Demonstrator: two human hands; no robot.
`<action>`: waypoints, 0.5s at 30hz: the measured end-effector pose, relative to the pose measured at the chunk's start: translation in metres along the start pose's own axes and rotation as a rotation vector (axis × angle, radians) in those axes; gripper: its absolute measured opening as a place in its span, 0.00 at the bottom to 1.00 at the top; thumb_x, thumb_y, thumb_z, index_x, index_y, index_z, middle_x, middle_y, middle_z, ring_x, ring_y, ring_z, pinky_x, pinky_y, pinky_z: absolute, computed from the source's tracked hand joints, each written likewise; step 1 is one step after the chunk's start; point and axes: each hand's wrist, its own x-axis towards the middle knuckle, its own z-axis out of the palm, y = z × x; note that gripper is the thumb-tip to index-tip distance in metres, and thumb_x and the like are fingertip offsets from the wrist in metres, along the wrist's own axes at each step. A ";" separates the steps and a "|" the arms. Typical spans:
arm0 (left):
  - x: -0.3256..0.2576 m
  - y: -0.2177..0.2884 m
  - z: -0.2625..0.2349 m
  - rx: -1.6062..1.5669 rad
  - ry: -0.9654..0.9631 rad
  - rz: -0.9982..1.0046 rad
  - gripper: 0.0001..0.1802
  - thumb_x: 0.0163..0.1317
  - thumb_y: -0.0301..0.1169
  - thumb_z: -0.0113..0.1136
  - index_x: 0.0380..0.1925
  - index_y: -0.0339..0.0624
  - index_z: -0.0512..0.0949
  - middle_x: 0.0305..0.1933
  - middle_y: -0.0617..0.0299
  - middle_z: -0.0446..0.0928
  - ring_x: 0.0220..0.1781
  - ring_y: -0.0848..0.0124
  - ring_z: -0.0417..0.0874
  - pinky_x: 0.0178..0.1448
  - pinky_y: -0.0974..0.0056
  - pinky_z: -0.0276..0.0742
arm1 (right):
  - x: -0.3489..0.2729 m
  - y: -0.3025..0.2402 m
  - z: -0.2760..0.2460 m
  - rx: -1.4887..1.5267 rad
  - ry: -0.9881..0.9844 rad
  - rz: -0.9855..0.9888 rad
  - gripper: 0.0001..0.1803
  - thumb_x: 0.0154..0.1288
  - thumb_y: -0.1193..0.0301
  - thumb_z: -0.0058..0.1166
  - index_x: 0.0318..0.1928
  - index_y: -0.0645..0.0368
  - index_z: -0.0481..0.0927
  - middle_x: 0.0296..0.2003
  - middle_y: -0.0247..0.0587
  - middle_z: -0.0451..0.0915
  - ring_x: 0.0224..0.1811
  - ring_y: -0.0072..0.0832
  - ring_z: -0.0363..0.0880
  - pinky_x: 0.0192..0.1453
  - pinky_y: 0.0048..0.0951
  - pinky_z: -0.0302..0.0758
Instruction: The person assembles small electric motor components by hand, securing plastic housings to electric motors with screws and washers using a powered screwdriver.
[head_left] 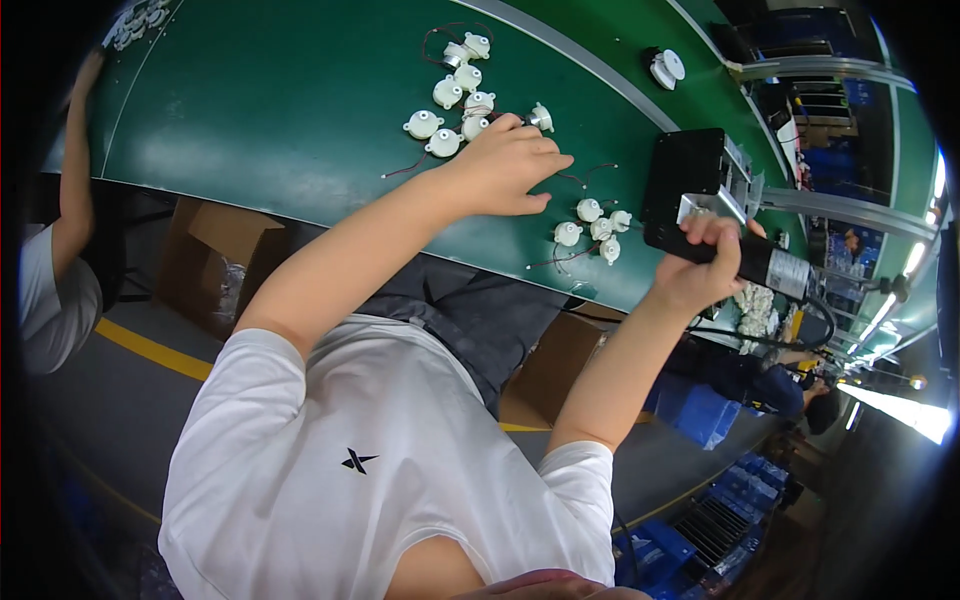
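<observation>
My left hand (505, 168) reaches over the green bench, palm down with fingers apart, and I see nothing in its grip. Just beyond its fingertips lies a white round part (541, 117) with a small hub. A cluster of similar white parts with mounting ears and thin dark and red wires (447, 92) spreads beside and beyond that hand, partly covered by it. My right hand (705, 265) is wrapped round a black, corded electric screwdriver (765, 268); its tip is not discernible. Between my hands sits a smaller group of white wired parts (601, 229).
A black box-shaped machine (685, 180) stands by my right hand. Farther back lies a white and black round piece (665, 68). A metal rail (560, 55) crosses the bench. Cardboard boxes (215, 260) sit below its near edge. Another person's arm (77, 150) rests at far left.
</observation>
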 end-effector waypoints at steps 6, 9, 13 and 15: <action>-0.005 0.006 -0.010 0.224 0.036 -0.049 0.25 0.47 0.41 0.73 0.47 0.48 0.83 0.43 0.66 0.79 0.48 0.68 0.79 0.60 0.58 0.66 | -0.017 0.022 0.054 0.037 -0.135 0.032 0.19 0.65 0.77 0.54 0.56 0.56 0.71 0.25 0.35 0.72 0.24 0.27 0.68 0.33 0.37 0.71; -0.011 -0.001 -0.005 0.294 -0.014 -0.091 0.22 0.46 0.38 0.73 0.44 0.49 0.84 0.42 0.67 0.78 0.45 0.68 0.78 0.59 0.56 0.66 | -0.015 0.026 0.057 0.019 -0.090 0.047 0.19 0.65 0.76 0.53 0.55 0.54 0.69 0.24 0.33 0.69 0.24 0.26 0.67 0.33 0.35 0.69; -0.006 0.001 -0.002 0.051 -0.001 -0.016 0.18 0.48 0.34 0.72 0.41 0.48 0.84 0.40 0.66 0.77 0.41 0.65 0.78 0.54 0.59 0.70 | -0.009 0.027 0.048 0.071 0.009 0.024 0.19 0.64 0.78 0.52 0.55 0.60 0.68 0.24 0.36 0.70 0.22 0.27 0.67 0.29 0.36 0.72; -0.004 0.002 0.001 -0.116 0.065 0.080 0.15 0.51 0.30 0.68 0.41 0.46 0.80 0.41 0.61 0.77 0.42 0.60 0.82 0.49 0.57 0.75 | -0.007 0.024 0.041 0.095 0.004 0.027 0.18 0.64 0.77 0.52 0.55 0.58 0.69 0.23 0.35 0.69 0.22 0.27 0.67 0.29 0.35 0.72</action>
